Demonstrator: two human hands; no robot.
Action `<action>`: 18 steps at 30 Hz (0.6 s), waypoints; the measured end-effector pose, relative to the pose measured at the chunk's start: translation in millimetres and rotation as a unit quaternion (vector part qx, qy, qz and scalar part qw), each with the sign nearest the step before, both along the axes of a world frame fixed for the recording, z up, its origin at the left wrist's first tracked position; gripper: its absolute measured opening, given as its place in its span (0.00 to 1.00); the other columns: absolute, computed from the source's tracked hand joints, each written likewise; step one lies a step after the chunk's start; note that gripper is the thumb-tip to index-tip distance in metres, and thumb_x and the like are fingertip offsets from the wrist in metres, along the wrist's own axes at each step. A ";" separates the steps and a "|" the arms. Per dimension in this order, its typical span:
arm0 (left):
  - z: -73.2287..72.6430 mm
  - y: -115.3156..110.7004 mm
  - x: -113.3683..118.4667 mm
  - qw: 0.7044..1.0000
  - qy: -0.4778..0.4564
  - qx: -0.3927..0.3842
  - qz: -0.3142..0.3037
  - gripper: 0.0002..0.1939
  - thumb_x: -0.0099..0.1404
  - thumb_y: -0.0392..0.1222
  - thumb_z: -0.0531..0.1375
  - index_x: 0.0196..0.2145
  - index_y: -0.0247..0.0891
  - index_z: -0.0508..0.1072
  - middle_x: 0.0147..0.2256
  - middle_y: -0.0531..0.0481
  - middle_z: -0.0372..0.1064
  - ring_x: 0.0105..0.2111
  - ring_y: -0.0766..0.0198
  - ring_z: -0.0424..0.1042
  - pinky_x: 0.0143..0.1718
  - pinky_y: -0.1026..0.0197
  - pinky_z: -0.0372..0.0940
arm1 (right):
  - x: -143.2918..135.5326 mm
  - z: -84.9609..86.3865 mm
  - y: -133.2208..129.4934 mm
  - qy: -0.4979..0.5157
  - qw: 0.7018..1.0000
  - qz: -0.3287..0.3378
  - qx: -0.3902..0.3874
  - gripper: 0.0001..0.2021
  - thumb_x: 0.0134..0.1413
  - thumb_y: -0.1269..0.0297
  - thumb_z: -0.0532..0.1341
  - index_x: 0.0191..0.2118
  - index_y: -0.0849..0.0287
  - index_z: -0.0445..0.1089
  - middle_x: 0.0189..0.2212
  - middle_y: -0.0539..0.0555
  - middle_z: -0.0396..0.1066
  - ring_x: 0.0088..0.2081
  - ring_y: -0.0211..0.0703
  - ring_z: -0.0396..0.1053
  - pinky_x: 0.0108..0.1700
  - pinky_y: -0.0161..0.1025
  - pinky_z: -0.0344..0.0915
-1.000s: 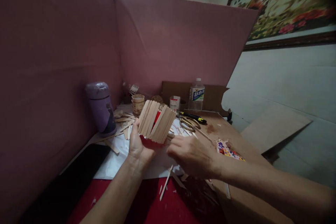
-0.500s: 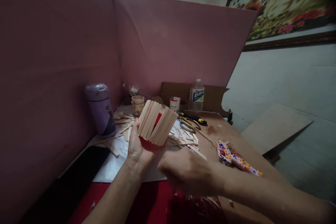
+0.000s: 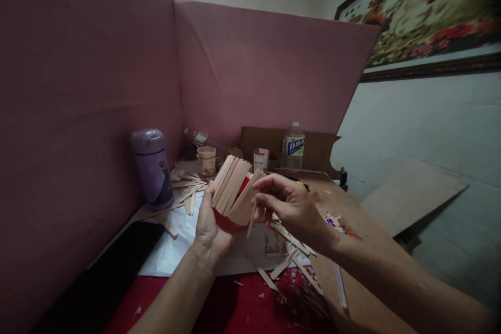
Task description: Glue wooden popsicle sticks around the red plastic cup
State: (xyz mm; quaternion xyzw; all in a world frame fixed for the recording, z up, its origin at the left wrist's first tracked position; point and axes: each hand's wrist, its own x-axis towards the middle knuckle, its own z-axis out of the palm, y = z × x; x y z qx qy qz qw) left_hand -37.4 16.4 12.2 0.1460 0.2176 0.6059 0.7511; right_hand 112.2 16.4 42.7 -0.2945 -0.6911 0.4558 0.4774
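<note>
My left hand (image 3: 208,222) is wrapped round the lower left side of a red container covered in wooden craft sticks (image 3: 230,182), held tilted above the table. The sticks lie side by side, and a narrow wedge of red shows between two groups of them. Close to its right side, my right hand (image 3: 287,203) pinches a single craft stick (image 3: 251,217), seen nearly edge-on and pointing down. Whether this stick touches the container I cannot tell. Loose craft sticks (image 3: 297,237) lie below my right hand.
A purple flask (image 3: 152,169) stands at the left, by the pink partition (image 3: 266,68). Behind the work stand a stick-covered cup (image 3: 206,160), a small white and red box (image 3: 260,159) and a plastic bottle (image 3: 294,148). A flower-patterned thing (image 3: 335,223) lies at the right.
My right hand has risen from low in front to the container's right side, with a craft stick now visible in its fingers. My left hand and the container have shifted slightly right and down.
</note>
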 end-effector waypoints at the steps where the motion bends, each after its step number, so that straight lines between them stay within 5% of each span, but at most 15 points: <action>1: -0.7 0.0 -0.1 1.000 0.007 -0.003 0.001 0.25 0.64 0.56 0.50 0.43 0.32 0.73 0.33 0.39 0.75 0.28 0.52 0.73 0.27 0.52 0.67 | -1.1 5.3 3.4 0.017 1.000 -0.013 0.011 0.05 0.52 0.67 0.62 0.36 0.59 0.67 0.20 0.47 0.71 0.20 0.35 0.69 0.21 0.32 0.66; 9: -2.8 -0.3 2.7 0.997 0.051 -0.050 0.011 0.24 0.62 0.58 0.53 0.44 0.36 0.71 0.33 0.41 0.73 0.30 0.50 0.73 0.28 0.49 0.66 | -10.5 19.7 25.9 0.050 0.986 -0.116 0.109 0.05 0.50 0.66 0.63 0.34 0.59 0.69 0.25 0.48 0.71 0.23 0.35 0.67 0.23 0.33 0.64; 18: -4.0 0.7 2.4 0.997 0.042 -0.066 0.008 0.24 0.60 0.59 0.55 0.42 0.36 0.71 0.32 0.42 0.73 0.29 0.50 0.72 0.28 0.48 0.66 | -4.6 18.6 27.2 -0.113 0.933 -0.241 0.242 0.03 0.54 0.66 0.61 0.34 0.57 0.71 0.28 0.51 0.73 0.30 0.40 0.69 0.31 0.37 0.64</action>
